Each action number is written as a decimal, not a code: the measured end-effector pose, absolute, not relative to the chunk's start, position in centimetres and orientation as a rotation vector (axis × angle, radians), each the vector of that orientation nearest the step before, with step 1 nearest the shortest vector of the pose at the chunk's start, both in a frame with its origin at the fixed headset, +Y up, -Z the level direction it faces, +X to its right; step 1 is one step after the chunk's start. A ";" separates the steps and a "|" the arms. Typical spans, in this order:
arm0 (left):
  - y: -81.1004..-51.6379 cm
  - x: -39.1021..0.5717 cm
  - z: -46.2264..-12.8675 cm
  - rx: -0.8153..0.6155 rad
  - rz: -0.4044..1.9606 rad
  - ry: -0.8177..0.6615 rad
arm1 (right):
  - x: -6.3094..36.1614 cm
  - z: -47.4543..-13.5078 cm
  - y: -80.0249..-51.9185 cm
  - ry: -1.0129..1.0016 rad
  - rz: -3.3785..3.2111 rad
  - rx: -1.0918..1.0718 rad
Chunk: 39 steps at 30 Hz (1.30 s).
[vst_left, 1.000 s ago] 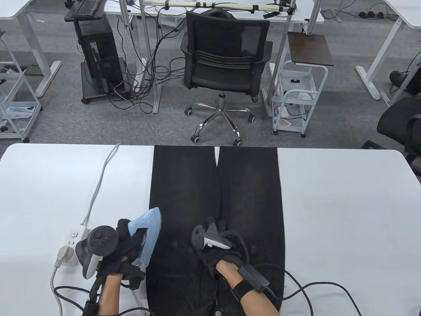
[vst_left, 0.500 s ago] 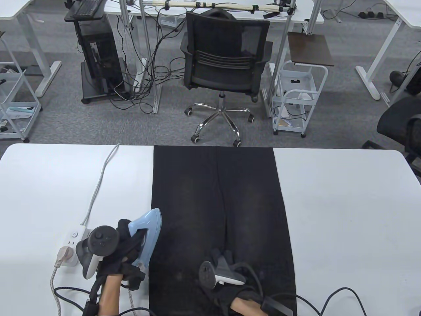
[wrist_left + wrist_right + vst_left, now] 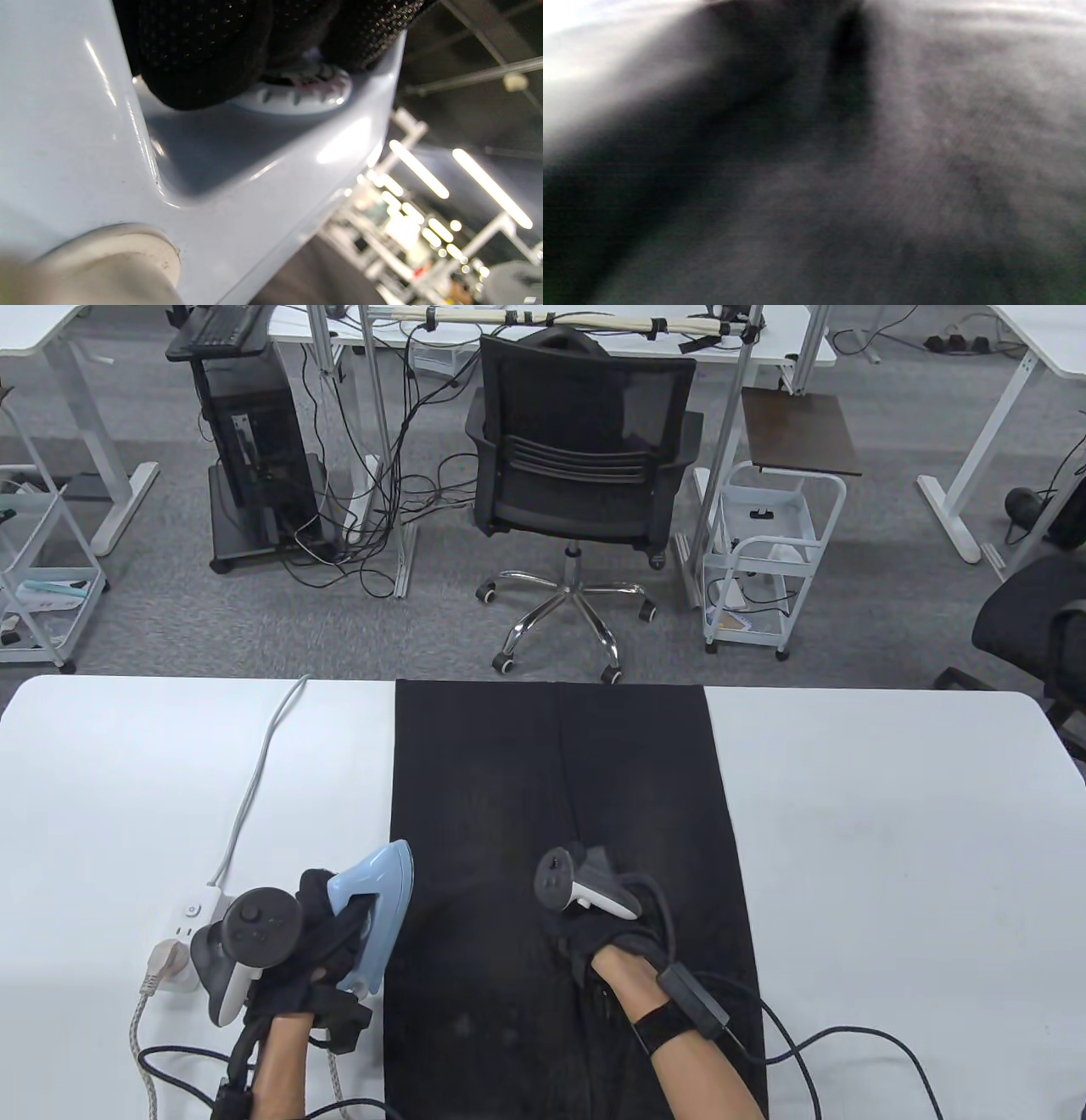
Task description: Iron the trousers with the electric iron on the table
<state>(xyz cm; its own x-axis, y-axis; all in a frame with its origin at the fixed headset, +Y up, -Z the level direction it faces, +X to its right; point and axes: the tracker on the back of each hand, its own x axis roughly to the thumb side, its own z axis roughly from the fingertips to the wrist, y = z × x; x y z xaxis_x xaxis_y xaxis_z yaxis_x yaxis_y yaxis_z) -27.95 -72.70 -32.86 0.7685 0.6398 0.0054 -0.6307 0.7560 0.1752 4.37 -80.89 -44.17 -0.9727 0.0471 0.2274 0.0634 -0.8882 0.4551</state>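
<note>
The iron (image 3: 372, 912) is gripped by the left hand (image 3: 318, 946); the right hand (image 3: 607, 929) is laid on the trousers (image 3: 509, 780), its fingers unseen. If the iron is swept right, that hand could be burned.

Trousers down the middle of our table, iron at their left edge.

We see the trousers (image 3: 560, 848) laid from the table's (image 3: 891, 831) far edge to its near edge. Our left hand (image 3: 318, 937) grips the iron (image 3: 373, 908) just left of them, near the near edge. The power strip (image 3: 191, 933) sits left of the iron, its cable (image 3: 254, 780) running to the far edge. Our right hand (image 3: 607, 925) rests on the trousers.
</note>
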 end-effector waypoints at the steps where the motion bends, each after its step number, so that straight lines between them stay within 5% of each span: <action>1: -72.7 -28.0 -32.9 0.172 0.694 0.058 | 4.4 -44.7 -81.6 -0.801 -3.008 -0.391; 3: -72.7 -28.0 -32.9 0.171 0.694 0.060 | 4.6 -44.9 -82.6 -0.950 -3.048 -0.355; 10: -72.4 -27.4 -32.7 0.161 0.676 0.041 | 4.7 -42.5 -83.1 -0.919 -3.005 -0.378; 30: -72.1 -22.6 -32.5 -0.007 0.497 -0.129 | 5.9 -28.3 -82.3 -0.892 -2.741 -0.569; 34: -72.3 -19.9 -32.1 -0.087 0.391 -0.218 | 6.3 -28.8 -80.8 -0.861 -2.826 -0.602; 39: -73.7 -14.0 -30.9 -0.229 0.208 -0.360 | 7.9 -30.8 -79.9 -0.561 -3.039 -0.547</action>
